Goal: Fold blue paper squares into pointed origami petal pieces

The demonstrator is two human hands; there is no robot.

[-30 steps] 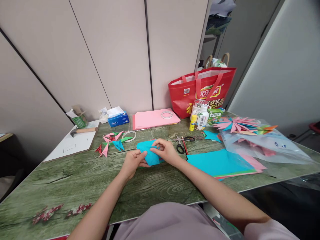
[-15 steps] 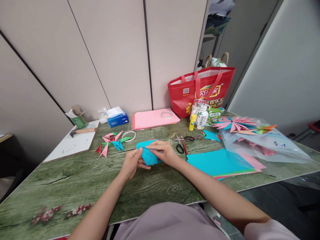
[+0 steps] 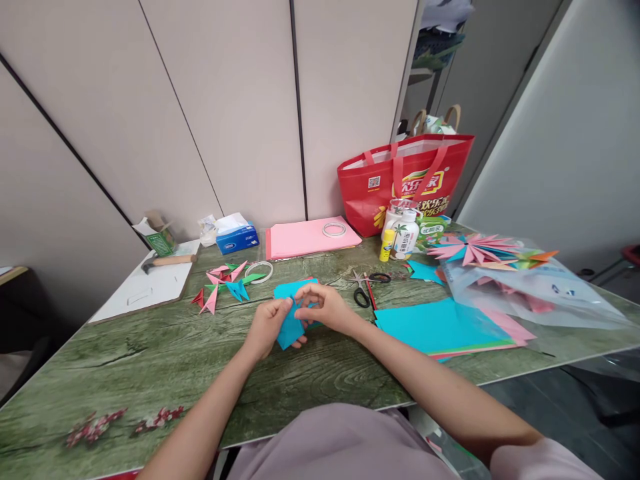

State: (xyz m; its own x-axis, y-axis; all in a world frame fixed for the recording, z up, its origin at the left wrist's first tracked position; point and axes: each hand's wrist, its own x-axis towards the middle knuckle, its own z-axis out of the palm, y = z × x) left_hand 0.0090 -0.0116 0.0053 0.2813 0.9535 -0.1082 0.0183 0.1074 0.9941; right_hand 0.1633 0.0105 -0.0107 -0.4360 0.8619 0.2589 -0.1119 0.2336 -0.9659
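My left hand (image 3: 270,327) is closed round a folded piece of blue paper (image 3: 289,333), its thumb pressing on the upper part and some fingertips showing below. The folded paper hangs tilted, one corner toward me. Close to its right edge is my right hand (image 3: 325,308), fingers bent and thumb and forefinger slightly apart; whether the tips touch the paper is hard to see. Behind both hands lies more blue paper (image 3: 289,289) with a red edge, partly covered by them.
Small folded paper shapes (image 3: 236,288) and a tape roll (image 3: 260,272) lie left of centre. Scissors (image 3: 361,297), a red pencil (image 3: 371,293) and coloured sheets (image 3: 440,327) are on the right. Behind stand a glue stick (image 3: 387,245), bottle (image 3: 406,237) and red bag (image 3: 363,200).
The folded blue paper has turned more upright, its lower corner now nearer me. My right fingers have loosened from the pinch on it and sit by its right edge.
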